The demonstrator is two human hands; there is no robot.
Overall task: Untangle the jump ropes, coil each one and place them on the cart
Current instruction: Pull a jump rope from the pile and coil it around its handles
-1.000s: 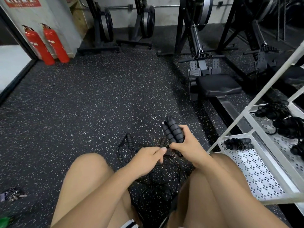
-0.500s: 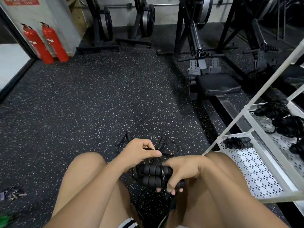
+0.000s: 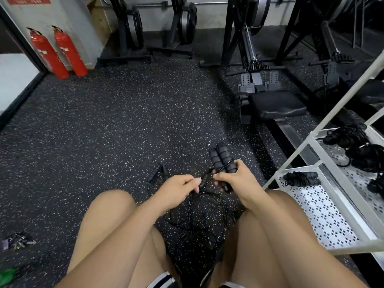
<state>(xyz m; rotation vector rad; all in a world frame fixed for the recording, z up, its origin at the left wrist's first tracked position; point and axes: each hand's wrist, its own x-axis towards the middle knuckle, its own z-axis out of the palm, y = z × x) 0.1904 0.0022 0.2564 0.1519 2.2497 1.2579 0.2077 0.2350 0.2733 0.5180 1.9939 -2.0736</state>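
Note:
I sit on the gym floor with a tangle of thin black jump rope cord [image 3: 199, 217] between my thighs. My right hand [image 3: 236, 181] grips two black foam handles [image 3: 221, 157] held side by side, pointing up and away, with a cord wrapped across them. My left hand [image 3: 178, 188] pinches the cord just left of the handles. Another pair of handles [image 3: 160, 170] lies on the floor beyond my left hand. The white cart [image 3: 324, 208] stands at my right, with one coiled rope [image 3: 300, 178] on its lower shelf and several coiled ropes [image 3: 361, 148] on the upper one.
A rowing machine with a black seat [image 3: 276, 106] sits ahead on the right, close to the cart. Two red fire extinguishers [image 3: 58, 51] stand at the back left wall. Small objects [image 3: 15, 242] lie on the floor at my left. Speckled rubber floor stretches ahead.
My right hand has swung the two handles from lying sideways low between my legs back up to pointing away. My left hand stayed on the cord, which now crosses the handles.

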